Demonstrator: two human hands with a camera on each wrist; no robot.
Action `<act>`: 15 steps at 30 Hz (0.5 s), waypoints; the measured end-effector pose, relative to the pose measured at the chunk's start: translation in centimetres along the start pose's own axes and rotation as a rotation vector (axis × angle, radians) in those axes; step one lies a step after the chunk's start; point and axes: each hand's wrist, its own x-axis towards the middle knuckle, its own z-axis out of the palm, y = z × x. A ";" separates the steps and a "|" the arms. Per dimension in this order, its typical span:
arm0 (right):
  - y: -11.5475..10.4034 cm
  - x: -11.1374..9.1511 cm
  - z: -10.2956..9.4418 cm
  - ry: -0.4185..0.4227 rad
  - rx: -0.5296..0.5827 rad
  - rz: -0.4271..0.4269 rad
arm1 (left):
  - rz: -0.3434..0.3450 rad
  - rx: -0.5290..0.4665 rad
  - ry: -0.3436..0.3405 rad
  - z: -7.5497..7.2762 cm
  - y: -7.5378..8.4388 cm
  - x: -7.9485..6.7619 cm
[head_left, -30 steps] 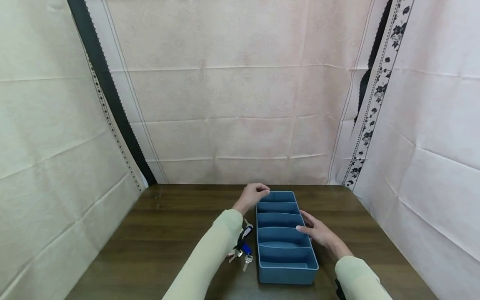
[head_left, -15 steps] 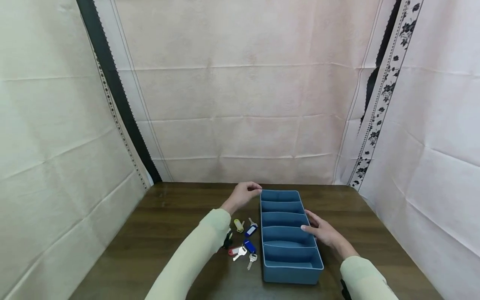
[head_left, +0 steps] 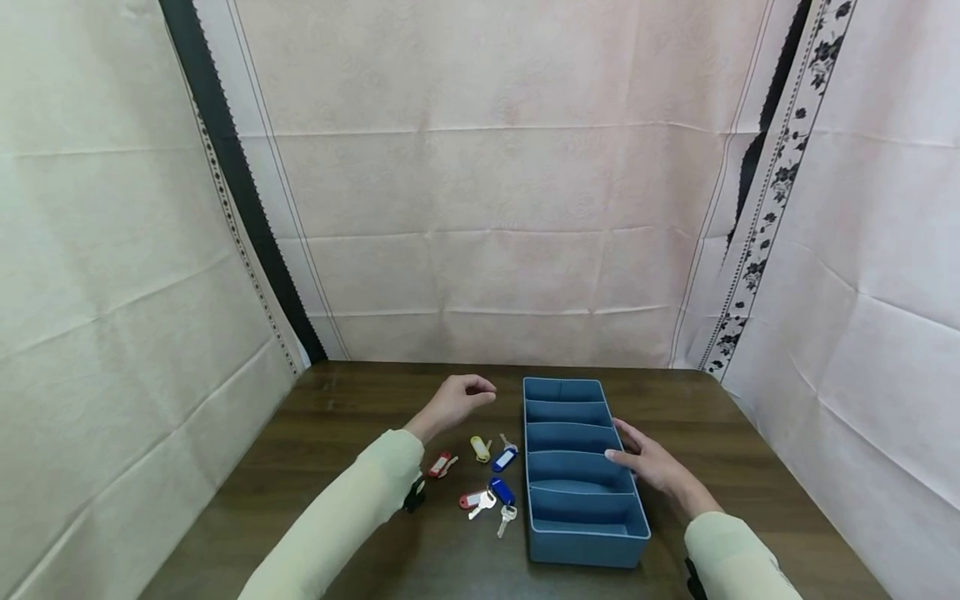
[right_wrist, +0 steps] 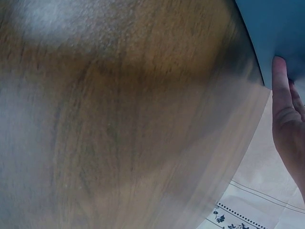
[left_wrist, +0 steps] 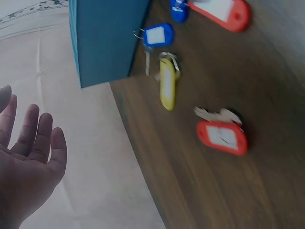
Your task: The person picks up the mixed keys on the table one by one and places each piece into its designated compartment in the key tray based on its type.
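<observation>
Head view: left hand (head_left: pixel 454 403) raised beyond a key with a yellow plastic tag (head_left: pixel 480 449), fingers loosely bent, holding nothing. Right hand (head_left: pixel 660 471) grips the right wall of a blue five-compartment plastic box (head_left: pixel 587 551), thumb over the rim; box stands right of the keys on a brown wood-grain table (head_left: pixel 427 562).

Possible faults: pale-green left sleeve (head_left: pixel 360 500), sweeping low, might scatter the nearby red-tagged key (head_left: pixel 439 465). Front red-tagged key (head_left: pixel 474 501) and blue-tagged key (head_left: pixel 502 491) lie close; lifting one could drag the other.
</observation>
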 end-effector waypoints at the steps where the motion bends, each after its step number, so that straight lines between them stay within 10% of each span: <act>1: 0.0 0.0 0.0 -0.003 0.001 0.000 | 0.003 0.002 0.000 -0.2 -0.3 -0.2; 15: -0.2 -0.1 0.0 -0.001 0.015 0.020 | -0.036 0.067 0.028 -2.3 -3.4 -3.2</act>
